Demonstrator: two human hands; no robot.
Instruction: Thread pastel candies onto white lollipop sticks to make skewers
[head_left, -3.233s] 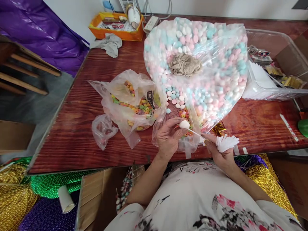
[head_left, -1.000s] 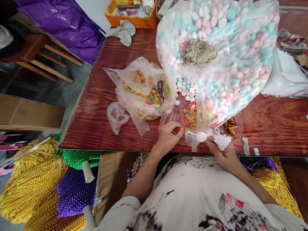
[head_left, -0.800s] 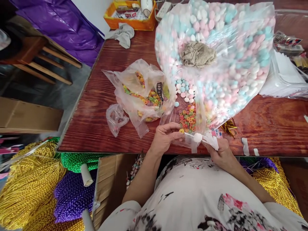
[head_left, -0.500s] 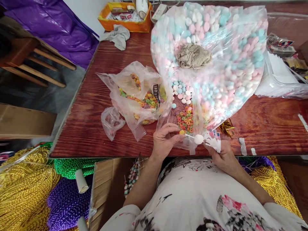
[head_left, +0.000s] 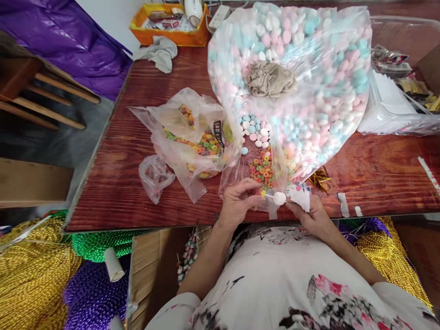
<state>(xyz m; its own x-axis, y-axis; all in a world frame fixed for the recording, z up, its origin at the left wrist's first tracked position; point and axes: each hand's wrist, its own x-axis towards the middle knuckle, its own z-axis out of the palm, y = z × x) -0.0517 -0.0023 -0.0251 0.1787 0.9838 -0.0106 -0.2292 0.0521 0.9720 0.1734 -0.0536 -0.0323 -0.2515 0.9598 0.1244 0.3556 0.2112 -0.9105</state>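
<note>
My left hand pinches a small yellow ring candy at the tip of a thin white stick, at the table's near edge. A white round candy sits further along that stick. My right hand grips the stick's other end together with a bunch of white sticks. Just beyond my hands lie loose coloured ring candies and pastel round candies at the mouth of a huge clear bag of pastel candies.
A smaller clear bag of ring candies and a crumpled little bag lie left on the red wooden table. A beige cloth, orange tray, clear bin. Gold, green, purple bead strings lie below.
The white candy has been slid from the stick's tip toward my right hand. My left hand has picked up a yellow ring candy and brought it to the stick's tip.
</note>
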